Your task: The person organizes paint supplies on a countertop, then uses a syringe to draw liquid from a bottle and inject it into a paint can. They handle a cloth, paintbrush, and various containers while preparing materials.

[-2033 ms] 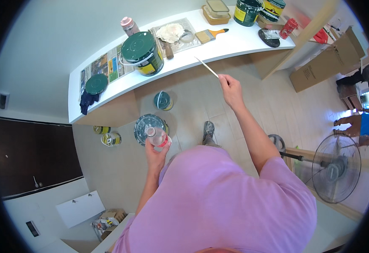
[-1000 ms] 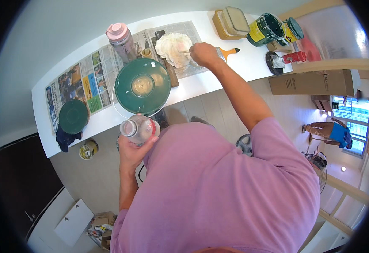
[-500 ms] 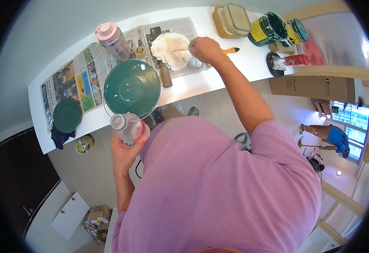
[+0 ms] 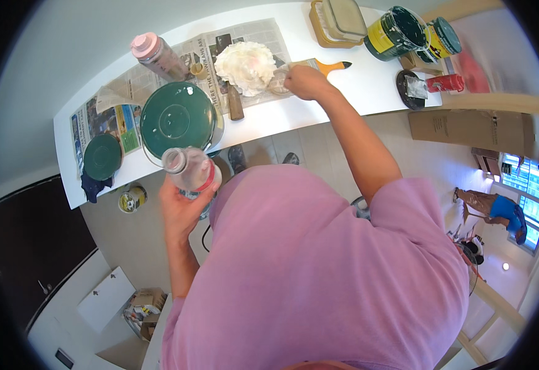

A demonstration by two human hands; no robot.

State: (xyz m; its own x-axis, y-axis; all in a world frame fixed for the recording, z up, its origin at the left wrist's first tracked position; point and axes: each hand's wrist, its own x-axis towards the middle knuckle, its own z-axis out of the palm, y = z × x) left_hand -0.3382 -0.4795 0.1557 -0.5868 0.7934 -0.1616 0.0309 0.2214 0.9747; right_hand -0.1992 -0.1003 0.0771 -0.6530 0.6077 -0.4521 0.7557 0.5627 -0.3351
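My left hand (image 4: 182, 209) is wrapped round a clear plastic bottle (image 4: 192, 168) with an open mouth and a pinkish-red band. The bottle is in front of a bucket with a green lid (image 4: 178, 120). Over the table my right hand (image 4: 306, 82) is closed; what its fingers hold, if anything, is hidden. Beside those fingers lies a round see-through object (image 4: 279, 81). To its left a white, ruffled, crumpled thing (image 4: 245, 66) rests on newspaper (image 4: 208, 89). A paintbrush with an orange handle (image 4: 331, 67) lies just beyond my right hand.
A wooden-handled tool (image 4: 235, 105), a pink-capped bottle (image 4: 158, 55) and a green lid (image 4: 103, 156) are on the table. Rightward stand a lidded container (image 4: 340, 24), an open paint bucket (image 4: 393, 34) and a red can (image 4: 445, 83). Another person (image 4: 497, 209) stands far right.
My right hand has drawn back from the white crumpled thing, toward the right. The thin stick it held there no longer shows. My left hand still holds the bottle.
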